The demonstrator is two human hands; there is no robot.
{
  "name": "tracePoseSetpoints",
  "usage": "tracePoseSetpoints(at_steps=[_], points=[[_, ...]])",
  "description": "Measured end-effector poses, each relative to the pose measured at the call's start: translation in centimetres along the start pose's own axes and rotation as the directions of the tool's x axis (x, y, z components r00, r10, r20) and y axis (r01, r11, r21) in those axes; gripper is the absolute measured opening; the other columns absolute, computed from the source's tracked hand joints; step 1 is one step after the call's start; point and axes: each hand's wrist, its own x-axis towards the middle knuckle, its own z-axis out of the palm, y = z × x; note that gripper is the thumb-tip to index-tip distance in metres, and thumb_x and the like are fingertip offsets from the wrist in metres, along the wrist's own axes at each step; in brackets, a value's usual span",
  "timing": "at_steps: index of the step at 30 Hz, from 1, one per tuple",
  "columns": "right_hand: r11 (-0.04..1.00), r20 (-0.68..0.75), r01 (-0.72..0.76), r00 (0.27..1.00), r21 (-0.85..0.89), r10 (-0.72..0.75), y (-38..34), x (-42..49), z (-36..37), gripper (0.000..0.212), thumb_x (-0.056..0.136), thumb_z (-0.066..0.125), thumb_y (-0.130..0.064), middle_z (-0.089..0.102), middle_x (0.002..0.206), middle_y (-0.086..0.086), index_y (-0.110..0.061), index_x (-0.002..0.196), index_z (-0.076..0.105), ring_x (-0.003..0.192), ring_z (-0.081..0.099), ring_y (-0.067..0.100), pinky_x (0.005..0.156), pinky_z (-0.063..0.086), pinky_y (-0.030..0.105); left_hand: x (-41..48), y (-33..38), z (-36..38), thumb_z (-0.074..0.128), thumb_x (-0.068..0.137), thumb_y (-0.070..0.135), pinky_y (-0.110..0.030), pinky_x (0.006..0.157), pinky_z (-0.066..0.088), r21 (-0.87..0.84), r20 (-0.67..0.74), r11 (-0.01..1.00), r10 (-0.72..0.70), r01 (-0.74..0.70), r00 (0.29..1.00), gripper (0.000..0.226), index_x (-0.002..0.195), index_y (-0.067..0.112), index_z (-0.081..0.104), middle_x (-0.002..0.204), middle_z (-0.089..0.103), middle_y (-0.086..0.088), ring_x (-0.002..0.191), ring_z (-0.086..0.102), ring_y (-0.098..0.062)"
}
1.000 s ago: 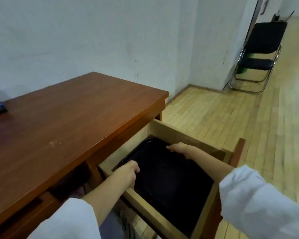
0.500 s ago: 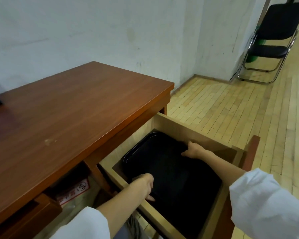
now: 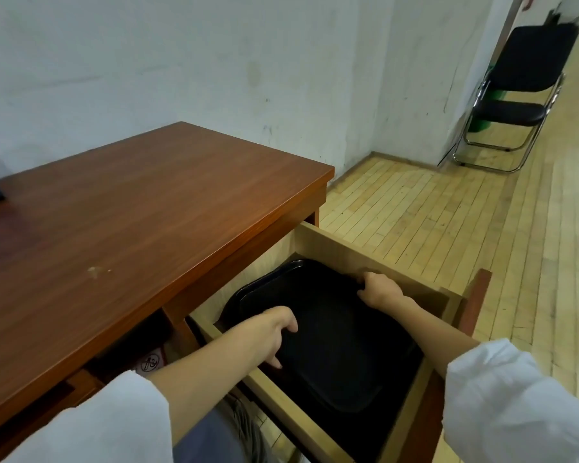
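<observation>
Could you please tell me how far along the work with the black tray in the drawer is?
Done: the drawer is pulled open, with the black tray lying inside. In hand: the left hand grips its near rim and the right hand its far rim. Left, probably: the tray is not yet lifted out, nor the drawer shut.

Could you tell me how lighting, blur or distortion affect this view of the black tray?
Head view: the black tray sits in the shaded drawer, so only its far rim glints; head view: the wide lens slightly bends the floorboards; head view: the folding chair is smeared, the left hand and right hand fairly sharp.
</observation>
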Motion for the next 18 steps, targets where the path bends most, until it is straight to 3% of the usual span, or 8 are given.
tracePoseSetpoints(at_steps=[5,10,14,16,18], points=[[0.999,0.039,-0.022,0.999,-0.042,0.024,-0.9,-1.1,-1.9,0.014,0.09,0.056,-0.025,0.054,0.077,-0.001,-0.013,0.096,0.059,0.074,0.057,0.016,0.062,0.048,0.027,-1.5,2.1,-2.2,0.06,0.08,-0.006,-0.057,0.105,0.034,-0.041,-0.006,0.999,-0.026,0.026,1.0,0.084,0.147,0.011,0.014,0.151,0.015,-0.021,0.135,0.023,-0.044],[0.992,0.083,-0.015,0.996,-0.127,0.025,-1.5,-2.5,-4.8,0.017,0.087,0.056,-0.024,0.059,0.087,0.003,-0.011,0.097,0.062,0.08,0.059,0.02,0.069,0.049,0.029,-2.1,2.8,-4.5,0.061,0.08,-0.004,-0.047,0.103,0.041,0.145,-0.028,0.987,0.07,-0.066,0.997,0.071,0.142,0.007,0.028,0.141,0.035,-0.021,0.128,0.039,-0.039],[0.992,0.102,0.018,0.995,-0.125,-0.006,-0.8,-3.7,-5.8,0.023,0.085,0.058,-0.026,0.066,0.1,0.004,-0.012,0.101,0.064,0.088,0.061,0.021,0.077,0.051,0.03,-2.6,2.8,-5.7,0.052,0.085,-0.009,-0.041,0.106,0.037,0.355,-0.047,0.915,0.221,-0.191,0.974,0.055,0.137,0.001,0.038,0.141,0.036,-0.022,0.131,0.036,-0.037],[0.994,0.081,0.022,0.997,-0.109,-0.013,-0.4,-5.3,-6.6,0.02,0.086,0.056,-0.026,0.066,0.094,0.005,-0.01,0.095,0.064,0.082,0.061,0.02,0.071,0.052,0.029,-3.3,2.8,-5.9,0.048,0.087,-0.012,-0.039,0.104,0.036,0.406,-0.034,0.882,0.276,-0.239,0.96,0.048,0.131,0.004,0.049,0.142,0.037,-0.02,0.134,0.034,-0.035],[0.995,0.053,-0.005,0.999,-0.099,0.011,0.1,-7.4,-7.7,0.018,0.088,0.052,-0.022,0.059,0.077,0.003,-0.007,0.081,0.057,0.069,0.056,0.018,0.056,0.045,0.024,-4.1,2.7,-6.0,0.047,0.086,-0.014,-0.041,0.105,0.034,0.402,-0.01,0.869,0.317,-0.287,0.948,0.044,0.123,0.007,0.059,0.145,0.036,-0.019,0.137,0.029,-0.035]])
